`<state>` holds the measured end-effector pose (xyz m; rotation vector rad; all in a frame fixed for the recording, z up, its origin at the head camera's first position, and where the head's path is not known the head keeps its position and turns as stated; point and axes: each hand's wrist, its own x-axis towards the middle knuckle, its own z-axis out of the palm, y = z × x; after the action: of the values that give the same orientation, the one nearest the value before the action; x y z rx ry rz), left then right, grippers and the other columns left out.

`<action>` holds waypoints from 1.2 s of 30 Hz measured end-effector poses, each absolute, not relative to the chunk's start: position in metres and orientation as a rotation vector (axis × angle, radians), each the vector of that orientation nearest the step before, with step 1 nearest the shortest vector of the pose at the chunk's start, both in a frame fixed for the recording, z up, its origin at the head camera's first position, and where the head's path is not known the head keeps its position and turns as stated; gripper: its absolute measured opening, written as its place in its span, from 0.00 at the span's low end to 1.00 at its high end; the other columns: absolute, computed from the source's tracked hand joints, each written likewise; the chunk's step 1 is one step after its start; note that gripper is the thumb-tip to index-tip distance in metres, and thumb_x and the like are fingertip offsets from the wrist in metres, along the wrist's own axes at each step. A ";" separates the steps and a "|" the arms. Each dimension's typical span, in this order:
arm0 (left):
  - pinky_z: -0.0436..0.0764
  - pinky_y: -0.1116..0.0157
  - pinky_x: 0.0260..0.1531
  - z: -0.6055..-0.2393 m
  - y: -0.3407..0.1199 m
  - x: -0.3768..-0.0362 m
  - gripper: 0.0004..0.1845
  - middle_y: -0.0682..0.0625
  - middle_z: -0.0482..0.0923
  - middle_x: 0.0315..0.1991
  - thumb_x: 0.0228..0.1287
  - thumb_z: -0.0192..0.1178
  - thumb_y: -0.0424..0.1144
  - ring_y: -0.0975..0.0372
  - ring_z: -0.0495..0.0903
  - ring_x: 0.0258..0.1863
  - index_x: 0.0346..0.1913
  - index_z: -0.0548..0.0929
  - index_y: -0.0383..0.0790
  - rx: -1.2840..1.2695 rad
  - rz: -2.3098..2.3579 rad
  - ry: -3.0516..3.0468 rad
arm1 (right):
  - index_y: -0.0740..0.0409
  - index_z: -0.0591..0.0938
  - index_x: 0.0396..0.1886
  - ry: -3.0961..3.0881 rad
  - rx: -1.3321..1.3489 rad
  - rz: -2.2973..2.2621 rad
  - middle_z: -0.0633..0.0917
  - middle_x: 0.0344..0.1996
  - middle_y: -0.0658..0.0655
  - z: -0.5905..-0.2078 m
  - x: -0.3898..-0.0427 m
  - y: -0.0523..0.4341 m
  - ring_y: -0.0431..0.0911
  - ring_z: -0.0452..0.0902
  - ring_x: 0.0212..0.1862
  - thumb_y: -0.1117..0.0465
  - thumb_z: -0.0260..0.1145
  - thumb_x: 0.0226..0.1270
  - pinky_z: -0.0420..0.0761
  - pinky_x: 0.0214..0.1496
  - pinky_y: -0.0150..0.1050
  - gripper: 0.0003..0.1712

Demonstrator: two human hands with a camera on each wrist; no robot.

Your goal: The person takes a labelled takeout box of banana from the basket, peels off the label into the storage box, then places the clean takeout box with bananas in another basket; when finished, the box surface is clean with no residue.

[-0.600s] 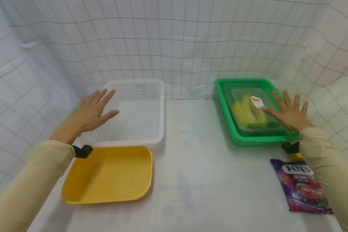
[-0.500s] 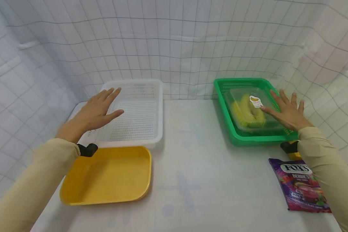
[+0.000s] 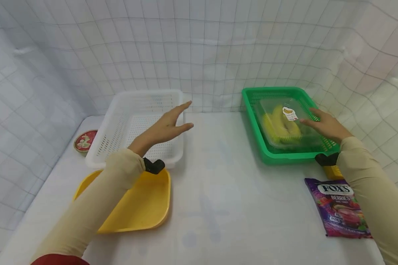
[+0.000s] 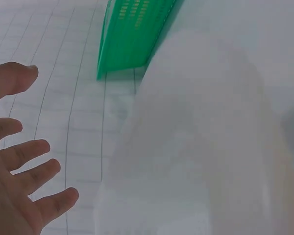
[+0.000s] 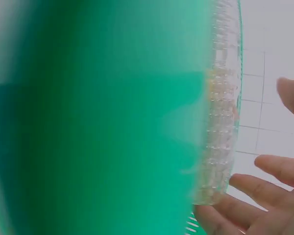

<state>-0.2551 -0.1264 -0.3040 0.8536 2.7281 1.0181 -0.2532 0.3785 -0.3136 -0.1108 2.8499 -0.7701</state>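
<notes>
My left hand [image 3: 162, 129] is raised over the right side of the white plastic basket [image 3: 181, 147], its fingers straight and holding nothing. In the left wrist view its fingers [image 4: 34, 176] are spread. On the right, my right hand [image 3: 330, 127] reaches over the right rim of the green basket [image 3: 268, 158]. Its thumb and fingers are at the right side of a clear plastic box of bananas [image 3: 282, 125] that lies in that basket. The right wrist view has the fingers [image 5: 279, 169] extended next to the box's ribbed side [image 5: 220, 127]; whether they touch it I cannot tell.
A yellow tray [image 3: 142, 206] stands in front of the white basket, partly behind my left forearm. Left of that basket is a round red tin [image 3: 85, 141]. A purple candy bag [image 3: 341, 211] and a yellow item [image 3: 333, 172] lie near my right forearm. Gridded cloth hangs behind.
My left hand has moved right across the white basket, and the red tin now shows. My right hand has turned slightly with its fingers drawn together beside the banana box. The view shifted a little.
</notes>
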 end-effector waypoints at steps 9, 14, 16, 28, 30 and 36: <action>0.62 0.55 0.63 -0.319 -0.049 -0.258 0.35 0.61 0.48 0.70 0.62 0.51 0.53 0.61 0.53 0.68 0.69 0.49 0.60 0.781 1.236 2.512 | 0.58 0.30 0.69 2.572 -0.135 -0.930 0.35 0.69 0.68 -0.310 -0.261 0.380 0.69 0.35 0.67 0.38 0.44 0.66 0.47 0.62 0.68 0.49; 0.69 0.59 0.59 -0.326 -0.005 -0.256 0.37 0.60 0.50 0.69 0.60 0.56 0.50 0.61 0.56 0.67 0.69 0.50 0.56 0.698 1.428 2.293 | 0.59 0.27 0.68 2.422 -0.109 -1.034 0.27 0.68 0.65 -0.315 -0.261 0.385 0.72 0.32 0.65 0.42 0.43 0.69 0.53 0.58 0.70 0.47; 0.72 0.61 0.56 -0.331 0.013 -0.255 0.39 0.61 0.49 0.69 0.59 0.57 0.49 0.61 0.56 0.67 0.70 0.48 0.55 0.658 1.489 2.197 | 0.57 0.26 0.68 2.382 -0.086 -1.062 0.26 0.67 0.66 -0.317 -0.260 0.388 0.75 0.34 0.64 0.42 0.43 0.69 0.55 0.57 0.70 0.46; 0.80 0.60 0.44 -0.356 0.077 -0.248 0.50 0.51 0.38 0.72 0.53 0.61 0.26 0.49 0.70 0.57 0.71 0.41 0.55 0.344 1.822 1.774 | 0.56 0.24 0.68 2.142 0.016 -1.245 0.31 0.67 0.72 -0.327 -0.255 0.398 0.74 0.37 0.64 0.51 0.39 0.73 0.64 0.58 0.63 0.40; 0.81 0.60 0.42 -0.358 0.081 -0.247 0.50 0.51 0.39 0.72 0.52 0.60 0.23 0.49 0.75 0.52 0.71 0.42 0.53 0.305 1.868 1.712 | 0.56 0.24 0.67 2.121 0.023 -1.302 0.34 0.67 0.74 -0.328 -0.254 0.399 0.74 0.38 0.64 0.52 0.39 0.73 0.65 0.58 0.62 0.40; 0.82 0.62 0.40 -0.358 0.088 -0.243 0.48 0.50 0.46 0.70 0.52 0.58 0.19 0.51 0.77 0.48 0.71 0.44 0.49 0.217 1.920 1.610 | 0.55 0.28 0.69 2.106 0.066 -1.389 0.34 0.68 0.72 -0.327 -0.251 0.403 0.72 0.37 0.65 0.55 0.42 0.73 0.69 0.57 0.59 0.39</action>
<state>-0.2430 0.0877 -0.3585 0.2170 1.6098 1.9204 -0.2513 0.4030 -0.3275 0.0665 2.1055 -1.3888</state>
